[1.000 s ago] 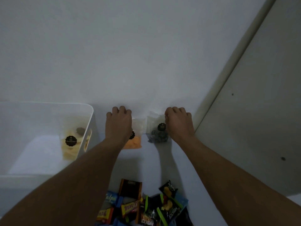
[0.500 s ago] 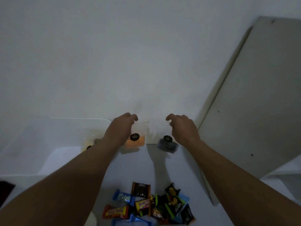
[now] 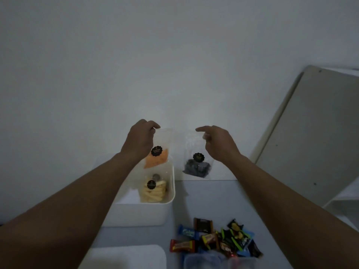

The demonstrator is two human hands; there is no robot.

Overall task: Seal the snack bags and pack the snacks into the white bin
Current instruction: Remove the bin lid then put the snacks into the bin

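Left hand (image 3: 140, 142) pinches the orange-snack bag (image 3: 158, 150) above the white bin (image 3: 168, 200); right hand (image 3: 219, 145) pinches the dark-snack bag (image 3: 196, 158) just right of it

Left half of white bin (image 3: 155, 210) hidden behind left forearm (image 3: 77, 200). Round black labels (image 3: 156, 151) on bags too small to read. Wrapper text in candy pile (image 3: 217, 241) mostly illegible. Clear containers (image 3: 219, 262) cut off at bottom edge. Both elbows out of frame.
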